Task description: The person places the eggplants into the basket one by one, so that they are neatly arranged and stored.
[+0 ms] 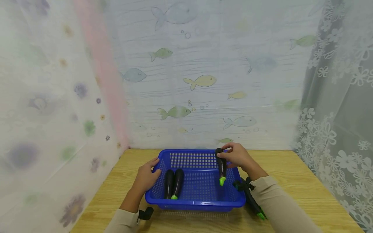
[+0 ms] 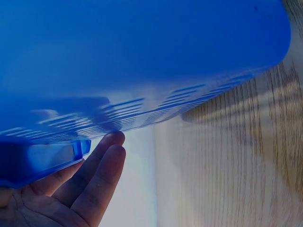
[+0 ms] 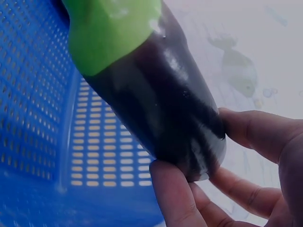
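A dark purple eggplant [image 1: 221, 166] hangs over the right part of a blue plastic basket [image 1: 195, 203], its green stem end pointing down. My right hand [image 1: 237, 157] pinches it near the blunt end; in the right wrist view, thumb and fingers sit around that end of the eggplant [image 3: 156, 104]. At the basket's left rim my left hand [image 1: 146, 176] holds on, thumb at the rim. The left wrist view has those fingers [image 2: 97, 184] along the outside of the basket wall [image 2: 142, 47]. Two more eggplants [image 1: 178, 183] lie side by side in the basket's left part.
Outside the basket, on the right, an eggplant [image 1: 254, 203] with a green tip lies on the wooden table [image 1: 279, 168], partly hidden by the right wrist and its black camera mount [image 1: 243, 185]. A fish-print curtain [image 1: 201, 97] hangs behind the table.
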Tool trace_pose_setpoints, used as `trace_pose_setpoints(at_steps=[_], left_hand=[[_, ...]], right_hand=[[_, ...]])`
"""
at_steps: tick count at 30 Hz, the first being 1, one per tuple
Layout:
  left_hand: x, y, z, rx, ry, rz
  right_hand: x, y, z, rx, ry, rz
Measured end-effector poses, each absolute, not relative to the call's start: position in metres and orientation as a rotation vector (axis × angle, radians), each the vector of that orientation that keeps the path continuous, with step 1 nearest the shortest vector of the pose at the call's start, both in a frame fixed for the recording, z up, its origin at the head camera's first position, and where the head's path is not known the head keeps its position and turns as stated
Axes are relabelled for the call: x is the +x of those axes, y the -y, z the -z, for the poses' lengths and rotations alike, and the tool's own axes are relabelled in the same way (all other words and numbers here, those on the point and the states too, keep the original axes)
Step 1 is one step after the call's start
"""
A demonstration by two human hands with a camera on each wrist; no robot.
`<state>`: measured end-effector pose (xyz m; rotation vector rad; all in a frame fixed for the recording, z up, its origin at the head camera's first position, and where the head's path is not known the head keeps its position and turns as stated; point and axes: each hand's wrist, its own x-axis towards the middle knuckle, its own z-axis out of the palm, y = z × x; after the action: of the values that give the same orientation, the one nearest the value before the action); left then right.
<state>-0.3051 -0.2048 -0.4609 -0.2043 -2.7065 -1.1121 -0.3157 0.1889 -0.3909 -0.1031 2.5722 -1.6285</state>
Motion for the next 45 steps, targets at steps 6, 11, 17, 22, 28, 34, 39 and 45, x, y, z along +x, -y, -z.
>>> trace_pose_setpoints(at_steps=[6, 11, 17, 22, 28, 34, 39, 45], left_hand=[[-0.305, 0.205, 0.461, -0.215, 2.698, 1.118], [-0.305, 0.205, 0.461, -0.219, 2.696, 1.122], [-0.303, 0.205, 0.461, -0.217, 2.704, 1.122], [-0.303, 0.204, 0.460, -0.217, 2.712, 1.111], [-0.302, 0.204, 0.457, -0.225, 2.702, 1.107], [-0.301, 0.204, 0.456, -0.221, 2.700, 1.116], [-0.301, 0.203, 0.457, -0.216, 2.707, 1.101], [-0.303, 0.204, 0.458, -0.221, 2.703, 1.092]], right_hand=[[-0.322, -0.175, 0.398, -0.086, -2.529, 1.656], [-0.325, -0.163, 0.404, -0.062, -2.500, 1.682], [-0.328, -0.147, 0.414, -0.044, -2.495, 1.689], [-0.330, -0.137, 0.421, -0.025, -2.487, 1.668], [-0.334, -0.129, 0.425, -0.005, -2.493, 1.655], [-0.335, -0.121, 0.430, 0.016, -2.484, 1.653], [-0.335, -0.115, 0.433, 0.018, -2.500, 1.632], [-0.335, -0.109, 0.434, 0.004, -2.517, 1.586]])
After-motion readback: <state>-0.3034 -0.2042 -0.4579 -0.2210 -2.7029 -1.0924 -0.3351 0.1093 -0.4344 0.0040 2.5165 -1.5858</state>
